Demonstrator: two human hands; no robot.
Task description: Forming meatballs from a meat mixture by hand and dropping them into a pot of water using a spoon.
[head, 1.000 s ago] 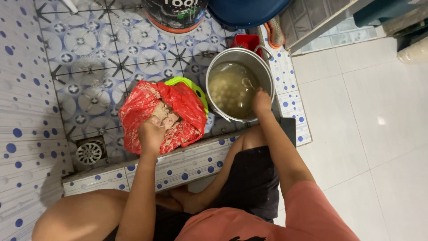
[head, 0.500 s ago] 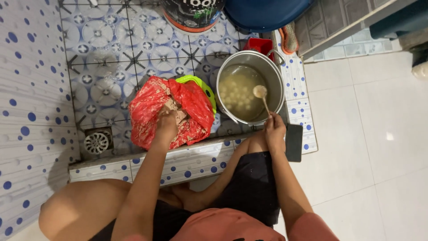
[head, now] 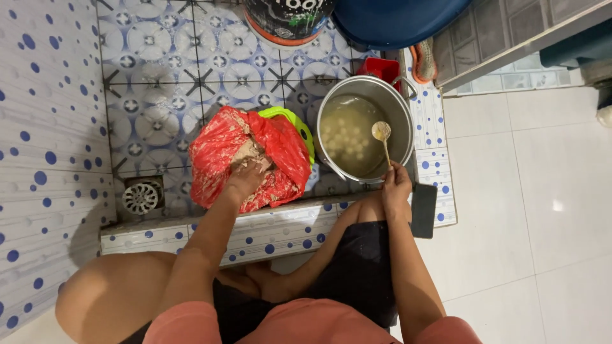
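My left hand [head: 245,179] is pushed into a pale meat paste [head: 245,153] inside a red plastic bag [head: 280,159] that lines a green bowl [head: 294,121]. My right hand [head: 396,188] holds a wooden spoon [head: 383,137] by its handle, the bowl of the spoon raised over a steel pot [head: 398,108]. The pot holds cloudy liquid with several pale round balls [head: 347,137] floating in it. I am squatting, knees visible at the bottom.
A floor drain [head: 140,197] lies left of the bag. A low tiled curb [head: 280,229] separates the patterned floor from white tiles. A dark flat phone-like object [head: 423,210] rests on the curb. A black bucket [head: 287,19], blue basin [head: 395,19] and red tub [head: 382,67] stand behind.
My right hand has pulled back from the pot's rim toward me, now holding the spoon lifted above the liquid. My left hand stays in the paste.
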